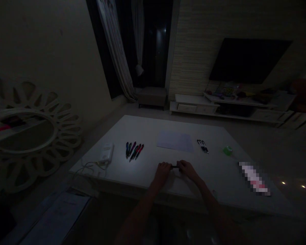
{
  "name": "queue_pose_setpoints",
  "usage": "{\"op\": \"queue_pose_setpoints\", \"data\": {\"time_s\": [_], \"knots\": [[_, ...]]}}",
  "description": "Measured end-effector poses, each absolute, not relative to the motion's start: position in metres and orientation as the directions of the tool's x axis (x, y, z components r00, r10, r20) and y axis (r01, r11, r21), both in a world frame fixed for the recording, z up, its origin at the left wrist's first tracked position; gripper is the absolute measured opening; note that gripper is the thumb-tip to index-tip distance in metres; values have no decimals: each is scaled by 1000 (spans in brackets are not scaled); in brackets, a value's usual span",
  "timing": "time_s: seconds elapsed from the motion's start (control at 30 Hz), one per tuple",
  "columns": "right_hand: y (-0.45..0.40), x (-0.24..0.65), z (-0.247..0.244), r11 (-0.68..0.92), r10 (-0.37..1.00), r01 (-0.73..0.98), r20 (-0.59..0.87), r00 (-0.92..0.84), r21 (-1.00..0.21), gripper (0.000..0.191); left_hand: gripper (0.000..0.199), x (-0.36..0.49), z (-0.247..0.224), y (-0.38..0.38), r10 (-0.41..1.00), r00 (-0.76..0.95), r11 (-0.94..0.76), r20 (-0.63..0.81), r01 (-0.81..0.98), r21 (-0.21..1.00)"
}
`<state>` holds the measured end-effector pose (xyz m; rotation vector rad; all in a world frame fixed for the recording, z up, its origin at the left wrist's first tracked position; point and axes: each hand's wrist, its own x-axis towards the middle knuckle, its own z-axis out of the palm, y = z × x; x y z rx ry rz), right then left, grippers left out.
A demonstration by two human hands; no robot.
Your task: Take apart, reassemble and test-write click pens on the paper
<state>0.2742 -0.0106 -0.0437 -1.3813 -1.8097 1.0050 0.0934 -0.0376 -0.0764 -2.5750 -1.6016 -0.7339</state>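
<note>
Query: left hand (163, 172) and right hand (187, 170) — state of each grip?

Note: both clenched, fingertips closed on a dark pen (175, 166) lying level between the two hands, just above the white counter (153, 156), toward its near edge. Finer finger detail lost to the dim light.

Query: nearest items?

Note: straight ahead of the hands, a sheet of pale paper (175, 141). Ahead and to the left, a fanned row of colored pens (134, 150) — red, blue and pink barrels. Ahead and to the right, a small cluster of black pens (202, 146), well apart from the hands.

Query: farther along the counter?

Note: at the left, a white power adapter (107, 153) with a loose cable (89, 166). At the right, a small green object (227, 150) and a pixelated strip (254, 178) — too blurred to identify.

Query: beyond the counter?

Note: round petal-framed mirror (28, 136) at left; low white TV cabinet (193, 108) under a dark wall-mounted television (250, 60).
</note>
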Motion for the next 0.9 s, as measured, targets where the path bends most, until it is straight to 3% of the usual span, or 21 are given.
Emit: {"op": "queue_pose_setpoints", "data": {"time_s": [0.4, 0.6, 0.77, 0.9], "knots": [[-15, 274, -50, 184, 958, 494, 43, -283, -850, 51, 13, 94, -74, -39, 859, 344, -454, 379, 855, 251], [-18, 273, -49, 61, 965, 487, -73, -251, -872, 58, 13, 94, -71, -41, 852, 365, -472, 374, 846, 249], [-15, 273, -50, 134, 953, 420, 0, -304, -898, 51, 14, 93, -71, -42, 847, 376, -481, 376, 842, 242], [-15, 273, -52, 100, 963, 489, -39, -267, -866, 56, 12, 94, -72, -42, 843, 387, -485, 374, 847, 217]]}}
